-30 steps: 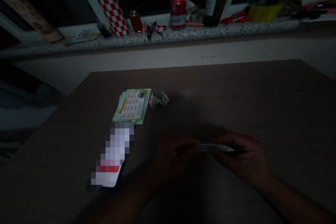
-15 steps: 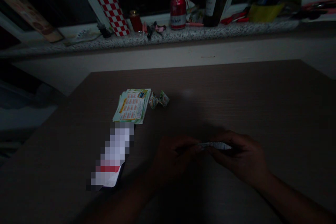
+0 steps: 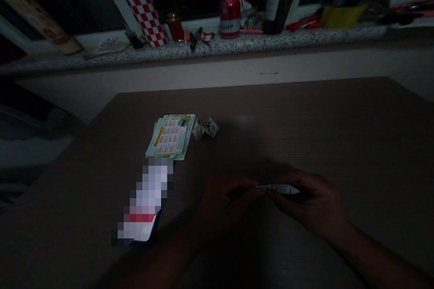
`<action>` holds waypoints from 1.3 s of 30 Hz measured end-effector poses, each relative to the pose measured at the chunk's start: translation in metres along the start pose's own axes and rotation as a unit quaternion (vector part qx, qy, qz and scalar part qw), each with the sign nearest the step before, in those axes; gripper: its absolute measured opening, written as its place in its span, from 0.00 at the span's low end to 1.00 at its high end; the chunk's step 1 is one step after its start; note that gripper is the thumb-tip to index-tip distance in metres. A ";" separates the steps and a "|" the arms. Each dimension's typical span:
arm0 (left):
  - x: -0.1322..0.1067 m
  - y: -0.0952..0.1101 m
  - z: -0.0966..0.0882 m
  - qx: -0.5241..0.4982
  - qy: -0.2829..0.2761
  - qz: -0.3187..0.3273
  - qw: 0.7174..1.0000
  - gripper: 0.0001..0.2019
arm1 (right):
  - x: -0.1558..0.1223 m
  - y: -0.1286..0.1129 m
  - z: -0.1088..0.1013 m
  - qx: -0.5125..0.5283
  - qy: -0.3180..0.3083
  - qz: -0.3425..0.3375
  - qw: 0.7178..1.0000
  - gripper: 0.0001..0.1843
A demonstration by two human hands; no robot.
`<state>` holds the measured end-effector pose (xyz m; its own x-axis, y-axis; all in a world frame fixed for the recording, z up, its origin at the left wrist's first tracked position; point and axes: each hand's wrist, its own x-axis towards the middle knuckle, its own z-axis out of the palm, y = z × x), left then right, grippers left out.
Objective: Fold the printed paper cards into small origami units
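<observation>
Over the dark wooden table (image 3: 339, 131), a small folded piece of paper (image 3: 283, 188) is pinched between my two hands. My left hand (image 3: 227, 201) grips its left end with thumb and fingers pressed together. My right hand (image 3: 312, 201) holds the other end, thumb below and fingers above. Shadow hides much of the fingers and the paper's full shape. Beyond my left hand lie two small folded paper pieces (image 3: 212, 127), beside a stack of printed paper sheets (image 3: 171, 137). A phone (image 3: 149, 201) with a lit, pixelated screen rests left of my left hand.
Along the back runs a speckled stone sill (image 3: 203, 49). On it stand a red-and-white checkered bottle (image 3: 147, 18), a red can (image 3: 229, 16), a dark labelled bottle (image 3: 274, 6), a yellow container (image 3: 342, 16) and small clips (image 3: 200, 38). The light is dim.
</observation>
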<state>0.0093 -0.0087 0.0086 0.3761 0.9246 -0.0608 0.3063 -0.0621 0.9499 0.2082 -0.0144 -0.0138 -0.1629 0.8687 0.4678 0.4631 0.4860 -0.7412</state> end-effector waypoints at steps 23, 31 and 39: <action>0.000 0.004 0.001 -0.001 0.012 -0.022 1.000 0.08 | -0.001 0.001 0.001 0.003 0.002 0.006 1.000 0.06; 0.000 0.003 0.000 0.010 0.011 -0.015 1.000 0.08 | -0.001 0.001 0.001 -0.005 -0.002 0.001 1.000 0.06; 0.001 0.002 0.001 -0.024 0.018 -0.019 0.999 0.09 | 0.000 -0.001 0.001 -0.002 0.009 0.000 1.000 0.06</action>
<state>0.0111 -0.0085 0.0101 0.3324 0.9392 -0.0864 0.2769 -0.0096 0.9608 0.2069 -0.0148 -0.0135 -0.1469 0.8665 0.4770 0.4659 0.4860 -0.7394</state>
